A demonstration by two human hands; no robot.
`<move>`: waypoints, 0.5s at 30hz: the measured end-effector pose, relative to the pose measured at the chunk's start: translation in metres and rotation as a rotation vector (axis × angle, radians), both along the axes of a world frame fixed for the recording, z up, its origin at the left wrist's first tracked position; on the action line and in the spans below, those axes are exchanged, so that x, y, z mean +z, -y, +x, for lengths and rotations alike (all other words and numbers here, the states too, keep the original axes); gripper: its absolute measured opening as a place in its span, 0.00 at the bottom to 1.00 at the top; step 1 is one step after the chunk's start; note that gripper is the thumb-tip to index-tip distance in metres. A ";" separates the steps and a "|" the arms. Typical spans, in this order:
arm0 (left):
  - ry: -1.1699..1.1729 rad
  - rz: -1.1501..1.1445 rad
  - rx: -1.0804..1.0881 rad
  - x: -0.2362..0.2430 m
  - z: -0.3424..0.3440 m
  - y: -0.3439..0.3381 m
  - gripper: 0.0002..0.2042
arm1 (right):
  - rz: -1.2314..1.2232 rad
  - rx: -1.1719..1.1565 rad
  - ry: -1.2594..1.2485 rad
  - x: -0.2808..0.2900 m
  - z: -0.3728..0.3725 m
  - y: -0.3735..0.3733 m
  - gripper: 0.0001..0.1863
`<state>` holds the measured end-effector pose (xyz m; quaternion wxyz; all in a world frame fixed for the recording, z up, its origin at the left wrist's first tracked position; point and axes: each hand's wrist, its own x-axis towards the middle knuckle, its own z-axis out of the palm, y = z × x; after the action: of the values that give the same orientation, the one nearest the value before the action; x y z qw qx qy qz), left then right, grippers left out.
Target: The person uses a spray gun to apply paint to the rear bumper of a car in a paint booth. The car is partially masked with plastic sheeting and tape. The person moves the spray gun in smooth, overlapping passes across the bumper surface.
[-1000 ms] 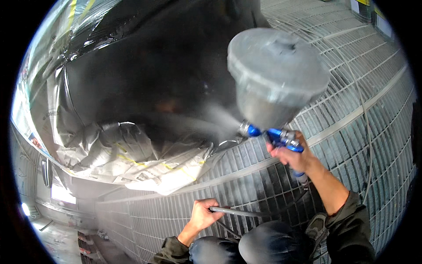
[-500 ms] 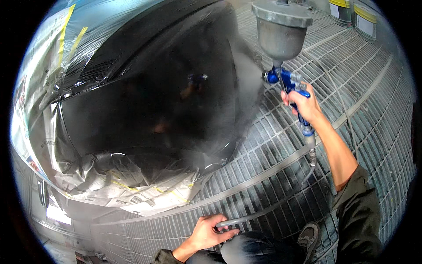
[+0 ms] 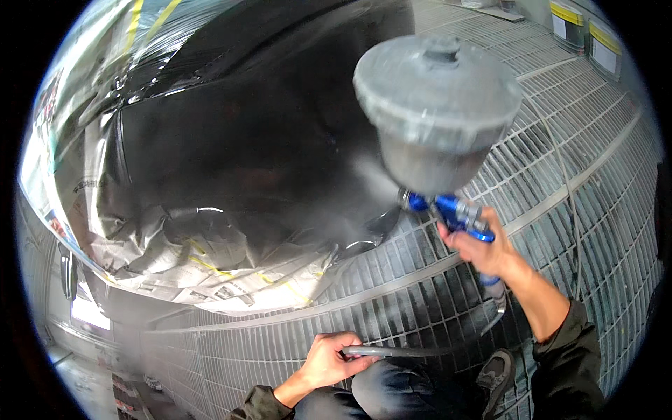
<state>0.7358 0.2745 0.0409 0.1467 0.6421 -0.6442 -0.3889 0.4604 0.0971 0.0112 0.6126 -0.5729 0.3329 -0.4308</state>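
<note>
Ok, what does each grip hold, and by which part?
Right grip: the blue spray gun, by its handle. Left grip: the grey hose, at the left end of its visible stretch.

Dark olive sleeves, dark blue trousers, grey shoe.

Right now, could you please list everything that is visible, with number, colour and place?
Spray gun: one, blue, right of centre
Cup: one, grey, above the gun
Spray mist: one plume, whitish, before the nozzle
Panel: one, black, upper centre
Masking paper: several sheets, pale, below the panel
Tape: several strips, yellow, on the covering
Hose: one, grey, lower centre
Grating: one floor, grey, centre to right
Buckets: two, yellow tops, upper right
Left hand: one, bare, holding the hose
Right hand: one, bare, gripping the gun
Sleeves: two, dark, lower edge
Shoe: one, greyish, lower right
</note>
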 end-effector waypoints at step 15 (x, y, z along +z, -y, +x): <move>-0.023 -0.034 -0.095 0.019 -0.015 -0.006 0.14 | -0.039 0.004 0.011 0.036 -0.019 0.045 0.06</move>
<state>0.7207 0.2801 0.0597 0.1463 0.6037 -0.6788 -0.3917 0.4416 0.0518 0.0471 0.6041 -0.5831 0.3198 -0.4391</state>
